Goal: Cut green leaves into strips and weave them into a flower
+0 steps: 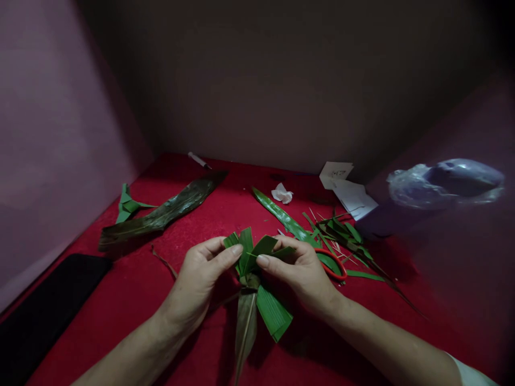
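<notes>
A bundle of folded green leaf strips [274, 312] is held up between both hands, fanned out at the top like petals. Around its middle is a brownish-green knot, and a dry brown leaf end [246, 321] hangs down from it. My left hand [201, 273] pinches the left strips between thumb and fingers. With thumb and fingers, my right hand [303, 273] grips the strips on the right side. Just behind the right hand lie scissors with a red-orange handle [343, 272], partly hidden by that hand.
The red cloth [229, 209] carries a long dark leaf [161, 214], a folded green leaf piece [127, 205], a syringe-like tube [199, 160], crumpled tissue [282, 193] and a green leaf [281, 214]. Leaf scraps [341, 230], white paper [354, 198] and a plastic-wrapped object [450, 182] are right; a black slab [52, 311] is left.
</notes>
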`<state>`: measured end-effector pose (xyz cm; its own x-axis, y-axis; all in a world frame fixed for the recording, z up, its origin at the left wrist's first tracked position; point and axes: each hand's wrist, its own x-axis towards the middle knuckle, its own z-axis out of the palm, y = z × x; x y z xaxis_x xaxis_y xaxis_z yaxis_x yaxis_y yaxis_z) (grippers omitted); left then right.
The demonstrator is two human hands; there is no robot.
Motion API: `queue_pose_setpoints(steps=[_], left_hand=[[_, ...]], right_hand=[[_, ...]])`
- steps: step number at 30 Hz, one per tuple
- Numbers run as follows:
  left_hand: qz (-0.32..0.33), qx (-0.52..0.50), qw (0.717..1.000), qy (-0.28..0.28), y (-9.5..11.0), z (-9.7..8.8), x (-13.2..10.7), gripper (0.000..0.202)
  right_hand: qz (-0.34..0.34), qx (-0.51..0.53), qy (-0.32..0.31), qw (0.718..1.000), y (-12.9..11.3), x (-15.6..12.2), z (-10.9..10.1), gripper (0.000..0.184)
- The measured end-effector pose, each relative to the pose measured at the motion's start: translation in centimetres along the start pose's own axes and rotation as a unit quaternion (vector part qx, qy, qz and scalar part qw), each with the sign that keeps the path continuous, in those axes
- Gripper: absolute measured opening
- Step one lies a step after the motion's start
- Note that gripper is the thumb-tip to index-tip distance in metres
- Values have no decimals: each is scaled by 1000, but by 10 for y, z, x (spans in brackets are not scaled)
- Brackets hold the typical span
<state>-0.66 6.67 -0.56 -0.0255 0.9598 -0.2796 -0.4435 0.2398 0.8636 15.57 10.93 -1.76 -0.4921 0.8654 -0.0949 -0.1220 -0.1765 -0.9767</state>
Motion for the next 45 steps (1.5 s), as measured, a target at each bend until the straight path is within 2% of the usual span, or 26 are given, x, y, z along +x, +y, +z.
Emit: queue_pose_setpoints(steps=[10, 18, 29, 35, 41, 45], left_hand=[[1, 58, 998, -27, -3, -4, -1, 12], [-22, 14, 1000, -1, -3, -3, 1, 8], [-25, 13, 1000, -4, -3, -4, 0, 8], [-21, 8, 1000, 5, -3, -3, 1, 9], [-9, 22, 1000, 16, 0, -4, 4, 9], [4, 55, 998, 25, 2, -4, 5, 10]], right_hand=[[-20, -15, 37, 999, 0, 0, 2, 26], [-7, 28, 18, 999, -5, 1, 4, 23], [1, -1, 24, 1000, -4, 1, 3, 23], [5, 10, 0, 1000, -8, 2, 1, 23], [41, 37, -70, 996, -13, 5, -6, 26], [42, 12, -68, 997, -14, 7, -9, 22]])
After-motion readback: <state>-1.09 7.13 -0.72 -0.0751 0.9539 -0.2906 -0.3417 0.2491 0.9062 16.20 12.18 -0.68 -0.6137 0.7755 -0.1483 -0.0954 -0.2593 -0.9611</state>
